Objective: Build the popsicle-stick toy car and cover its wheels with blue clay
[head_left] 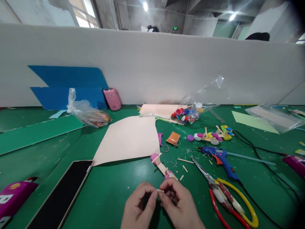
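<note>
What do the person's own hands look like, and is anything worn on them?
The left grip and right grip are simply bare human hands, each with a thumb and fingers. No gloves, rings, sleeves, cables or markings show.

We take the paper sheet (128, 140) on the table (107, 197) as our landmark. Before it, on our side, we have the left hand (140, 203) and the right hand (177, 200), with a small stick (160, 190) between them. At its near right corner lies a stick assembly (162, 167); at its near left corner, a phone (62, 194). To its right we find a packet (173, 138), further right a glue gun (220, 158), and, nearer to us, the scissors (220, 192). Left of its far end are a plastic bag (89, 116) and a canister (112, 99). Behind it stands a partition (143, 63).
</note>
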Demonstrator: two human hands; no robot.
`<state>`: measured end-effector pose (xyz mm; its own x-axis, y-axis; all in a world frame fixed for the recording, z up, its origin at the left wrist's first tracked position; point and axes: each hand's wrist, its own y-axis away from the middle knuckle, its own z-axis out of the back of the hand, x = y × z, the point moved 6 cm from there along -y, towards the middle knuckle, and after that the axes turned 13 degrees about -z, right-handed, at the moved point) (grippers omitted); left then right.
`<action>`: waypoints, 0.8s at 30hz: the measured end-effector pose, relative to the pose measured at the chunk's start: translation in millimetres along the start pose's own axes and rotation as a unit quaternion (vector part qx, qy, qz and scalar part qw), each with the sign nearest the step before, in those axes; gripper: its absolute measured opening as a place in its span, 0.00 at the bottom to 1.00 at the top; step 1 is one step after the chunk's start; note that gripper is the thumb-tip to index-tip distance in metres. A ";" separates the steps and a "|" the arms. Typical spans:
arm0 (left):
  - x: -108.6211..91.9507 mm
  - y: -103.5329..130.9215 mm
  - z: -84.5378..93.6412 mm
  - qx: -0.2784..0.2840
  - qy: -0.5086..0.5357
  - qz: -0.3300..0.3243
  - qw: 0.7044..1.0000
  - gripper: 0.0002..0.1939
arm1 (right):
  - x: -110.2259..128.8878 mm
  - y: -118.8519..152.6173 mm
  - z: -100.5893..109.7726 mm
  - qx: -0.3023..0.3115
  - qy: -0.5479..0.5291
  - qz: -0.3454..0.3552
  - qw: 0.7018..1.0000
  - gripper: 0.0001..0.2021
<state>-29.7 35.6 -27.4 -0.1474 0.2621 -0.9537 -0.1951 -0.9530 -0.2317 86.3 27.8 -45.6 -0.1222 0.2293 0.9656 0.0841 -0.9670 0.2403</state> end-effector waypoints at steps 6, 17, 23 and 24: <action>-7.2 -5.8 -6.8 -0.016 0.014 0.017 1.000 0.08 | 6.9 4.7 11.8 -0.025 -0.054 -0.003 0.998 0.11; -20.8 -19.2 -16.9 0.051 -0.065 -0.014 0.996 0.09 | 24.4 4.5 34.5 -0.016 0.000 -0.029 0.999 0.09; -13.6 -16.6 -19.0 0.017 0.010 0.030 0.999 0.06 | 29.0 6.0 33.2 -0.042 0.087 0.007 0.995 0.06; -11.4 -14.7 -21.8 0.018 0.035 0.045 0.998 0.06 | 25.7 6.1 32.8 -0.045 0.064 -0.007 0.997 0.06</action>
<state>-4.0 43.3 -17.3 -0.0984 0.1628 -0.9817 -0.2188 -0.9659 -0.1383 116.0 31.4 -16.1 -0.2481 0.2321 0.9405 -0.0060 -0.9712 0.2381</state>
